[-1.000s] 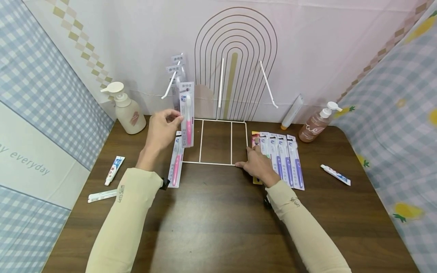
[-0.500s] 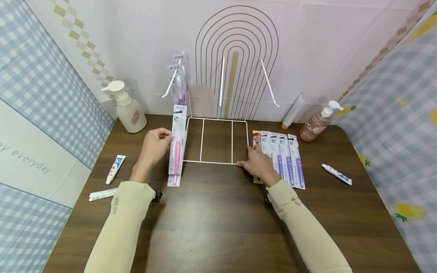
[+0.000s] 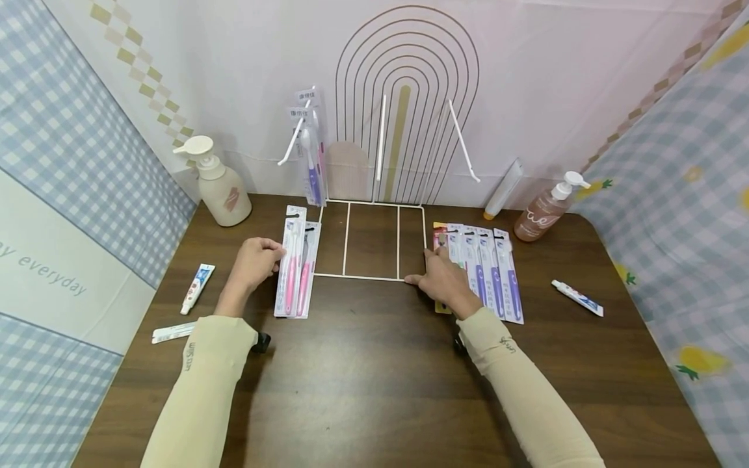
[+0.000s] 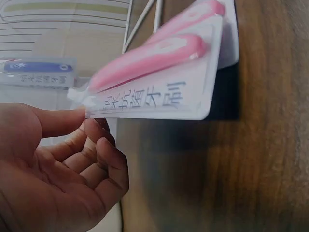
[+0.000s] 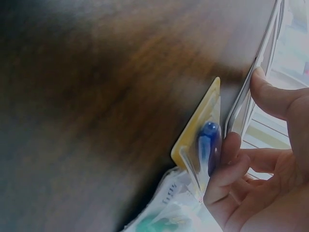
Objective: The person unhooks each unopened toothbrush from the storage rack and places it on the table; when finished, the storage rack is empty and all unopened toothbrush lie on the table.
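Observation:
My left hand (image 3: 250, 263) pinches the left edge of a packaged pink toothbrush (image 3: 290, 276) between thumb and fingertips. In the left wrist view its pink handle (image 4: 149, 58) is close over the wooden table. A second packaged pink toothbrush (image 3: 305, 286) lies just right of it, partly overlapped. At the front right corner of a white wire display rack (image 3: 370, 279), my right hand (image 3: 440, 279) holds the frame, thumb on the front bar and fingers by the side bar. A yellow-backed toothbrush pack (image 5: 193, 130) lies against those fingers. Packaged toothbrushes (image 3: 312, 162) hang on the rack's left hook.
Several purple toothbrush packs (image 3: 495, 279) lie right of the rack. Two bare hooks (image 3: 462, 140) jut forward. Pump bottles (image 3: 225, 198) stand at both back corners. Small toothpaste tubes (image 3: 197, 289) lie at either side, and a larger tube (image 3: 503, 190) leans on the back wall.
My left hand has brought the pink toothbrush down and left, from in front of the hook to beside the other pink pack. My right hand has stayed on the rack.

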Demonstrator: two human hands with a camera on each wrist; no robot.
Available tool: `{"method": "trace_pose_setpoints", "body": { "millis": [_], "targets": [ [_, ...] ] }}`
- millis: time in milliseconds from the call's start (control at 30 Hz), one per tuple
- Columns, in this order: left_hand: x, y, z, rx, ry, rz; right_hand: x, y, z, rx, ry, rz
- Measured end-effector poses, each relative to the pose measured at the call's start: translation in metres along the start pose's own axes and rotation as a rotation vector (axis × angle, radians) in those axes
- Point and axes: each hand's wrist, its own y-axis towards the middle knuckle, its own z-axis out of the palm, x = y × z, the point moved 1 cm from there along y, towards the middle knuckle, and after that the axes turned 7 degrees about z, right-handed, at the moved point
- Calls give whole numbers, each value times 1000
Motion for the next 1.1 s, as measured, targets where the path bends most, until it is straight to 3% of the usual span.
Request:
{"method": "trace_pose_setpoints", "body": {
  "millis": [133,333,400,467,633,733,1000,1100],
  "targets": [
    [13,9,2,26,46,-81,1,-1,0,4,0,2],
    [-43,-28,0,70,44,-94,1,-1,0,5,0,1],
    [-49,-32,1,70,59,-97,1,-1,-1,1,-1,2],
    [-37,-25,2,52,82,-104,1,-1,-1,-2,-3,2],
    [16,6,4,32,195,-73,1,-1,0,-2,-2,2],
    [33,13,5,32,223,-50,0,0,0,-1,10,-1],
    [36,12,6,26,218,-86,-6,9,6,-16,3,-15],
    [36,12,6,26,223,-102,0,1,0,-9,3,-6]
  ]
}}
